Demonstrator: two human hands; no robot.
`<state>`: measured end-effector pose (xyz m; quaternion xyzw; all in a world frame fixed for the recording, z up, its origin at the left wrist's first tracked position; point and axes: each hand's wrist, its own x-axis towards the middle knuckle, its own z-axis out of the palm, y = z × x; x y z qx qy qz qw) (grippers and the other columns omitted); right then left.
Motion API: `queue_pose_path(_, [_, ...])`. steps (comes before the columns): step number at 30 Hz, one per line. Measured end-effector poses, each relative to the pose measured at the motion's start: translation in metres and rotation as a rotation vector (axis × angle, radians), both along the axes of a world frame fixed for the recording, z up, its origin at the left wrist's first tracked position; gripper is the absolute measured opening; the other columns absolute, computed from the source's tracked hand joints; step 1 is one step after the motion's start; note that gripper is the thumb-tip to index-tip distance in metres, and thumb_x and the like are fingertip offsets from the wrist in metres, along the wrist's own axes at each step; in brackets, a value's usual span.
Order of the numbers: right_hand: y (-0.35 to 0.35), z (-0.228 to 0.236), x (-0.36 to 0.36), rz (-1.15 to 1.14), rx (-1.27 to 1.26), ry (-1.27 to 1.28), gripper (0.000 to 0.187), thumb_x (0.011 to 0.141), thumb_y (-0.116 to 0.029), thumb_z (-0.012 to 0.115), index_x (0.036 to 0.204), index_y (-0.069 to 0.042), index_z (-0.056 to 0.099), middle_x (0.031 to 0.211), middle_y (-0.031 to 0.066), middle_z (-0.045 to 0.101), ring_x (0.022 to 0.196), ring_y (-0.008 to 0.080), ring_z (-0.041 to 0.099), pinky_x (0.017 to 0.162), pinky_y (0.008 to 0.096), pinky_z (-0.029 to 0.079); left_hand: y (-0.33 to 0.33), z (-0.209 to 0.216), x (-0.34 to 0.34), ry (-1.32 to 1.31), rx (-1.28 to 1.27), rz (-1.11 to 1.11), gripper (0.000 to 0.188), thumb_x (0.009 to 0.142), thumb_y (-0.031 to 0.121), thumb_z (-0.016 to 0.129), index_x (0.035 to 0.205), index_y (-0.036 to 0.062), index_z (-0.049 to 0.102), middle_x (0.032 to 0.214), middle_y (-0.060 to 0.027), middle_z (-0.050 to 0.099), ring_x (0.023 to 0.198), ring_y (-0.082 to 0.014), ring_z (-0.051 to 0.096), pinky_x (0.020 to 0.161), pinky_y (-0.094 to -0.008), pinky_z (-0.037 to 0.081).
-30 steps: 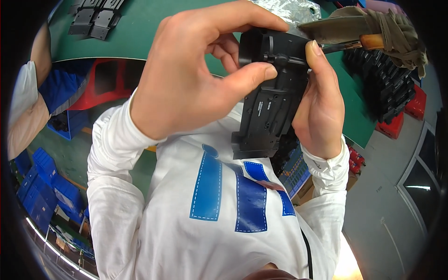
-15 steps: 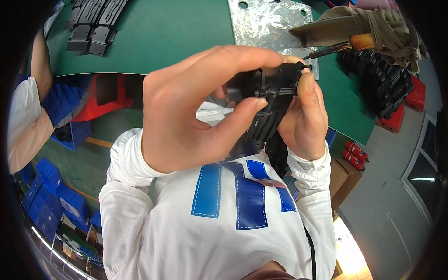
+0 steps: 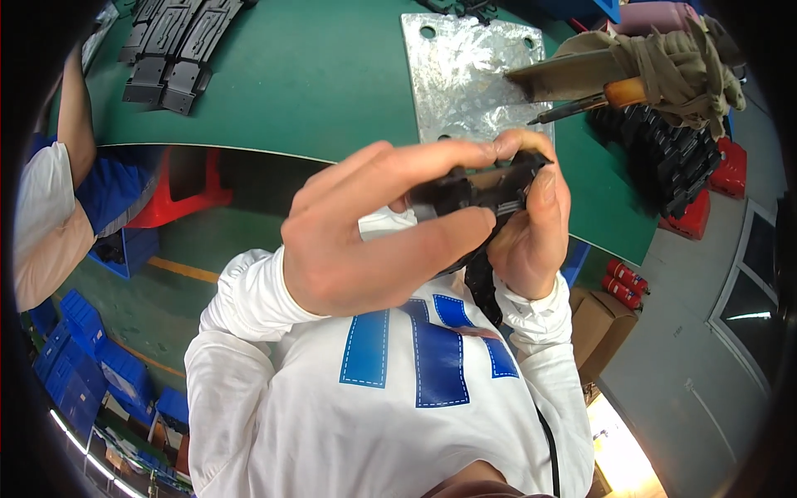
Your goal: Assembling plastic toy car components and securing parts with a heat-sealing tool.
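Note:
A black molded plastic part point(image 3: 484, 189) is held between my two hands in front of my chest. My left hand point(image 3: 374, 220) grips it from the left, thumb along the near side and fingers over the top edge. On the right end, my right hand point(image 3: 535, 224) pinches it with thumb and forefinger. Both sets of fingertips nearly meet at the part's upper right corner. Much of the part's underside is hidden behind my left thumb and palm. Beyond my hands lies a shiny metal plate point(image 3: 465, 75) with holes near its corners.
A cloth-wrapped blade point(image 3: 581, 70) and an orange-handled soldering iron point(image 3: 614, 94) point over the plate. Black parts lie in a row point(image 3: 178, 50) at far left and in a pile point(image 3: 656, 158) at right. At left are another person's arm point(image 3: 75, 116), a red stool point(image 3: 187, 195) and blue bins point(image 3: 75, 357).
Both hands and the black part have moved slightly nearer to me and tilted, so less of its long face shows. My left thumb has shifted right along it.

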<state>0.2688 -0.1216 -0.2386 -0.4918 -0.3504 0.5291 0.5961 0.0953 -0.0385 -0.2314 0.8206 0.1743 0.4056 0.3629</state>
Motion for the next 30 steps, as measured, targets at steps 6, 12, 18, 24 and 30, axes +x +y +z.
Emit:
queue_pose_path(6, [-0.003,0.004,0.003,0.086,-0.008,0.067,0.056,0.096,-0.049,0.054,0.122,0.0,0.048,0.11,0.0077,0.055,0.1,0.0135,0.056,0.088,0.0258,0.043,0.003,-0.009,0.003,-0.118,0.184,-0.019,0.025,0.064,0.002,0.074,0.089,0.0055,0.071,0.108,-0.0188,0.065,0.062,-0.0156,0.056,0.05,-0.0222,0.046])
queue_pose_path(12, [-0.006,0.0,0.001,0.017,0.021,0.027,0.048,0.095,-0.047,0.055,0.113,-0.002,0.049,0.101,0.0037,0.053,0.09,0.0099,0.051,0.08,0.0239,0.041,0.0,0.002,-0.005,-0.003,0.098,-0.09,0.037,0.067,-0.007,0.074,0.101,0.0079,0.073,0.114,-0.0196,0.065,0.069,-0.0187,0.061,0.059,-0.0241,0.05])
queue_pose_path(18, [-0.004,-0.002,-0.004,-0.088,-0.005,-0.089,0.044,0.096,-0.045,0.054,0.109,-0.003,0.051,0.099,0.0024,0.052,0.088,0.009,0.049,0.079,0.0235,0.039,0.003,-0.007,-0.001,-0.012,-0.001,-0.063,0.034,0.068,-0.002,0.078,0.1,0.0093,0.072,0.114,-0.0176,0.066,0.074,-0.0194,0.064,0.061,-0.0241,0.052])
queue_pose_path(24, [-0.007,0.001,-0.008,-0.152,0.052,-0.239,0.048,0.096,-0.047,0.054,0.111,-0.002,0.05,0.096,0.0036,0.052,0.085,0.0095,0.05,0.077,0.0241,0.041,-0.003,-0.001,0.006,-0.11,-0.337,0.022,0.047,0.071,-0.001,0.08,0.115,-0.0013,0.061,0.104,-0.0141,0.07,0.084,-0.0159,0.068,0.065,-0.0224,0.052])
queue_pose_path(30, [-0.014,0.004,-0.008,-0.133,0.077,-0.233,0.06,0.094,-0.054,0.055,0.114,0.001,0.043,0.086,0.0058,0.056,0.074,0.0098,0.055,0.067,0.0239,0.046,0.0,0.005,0.002,-0.091,-0.448,-0.115,0.043,0.069,-0.001,0.078,0.109,-0.0024,0.064,0.097,-0.0132,0.072,0.078,-0.0185,0.067,0.067,-0.0274,0.051])
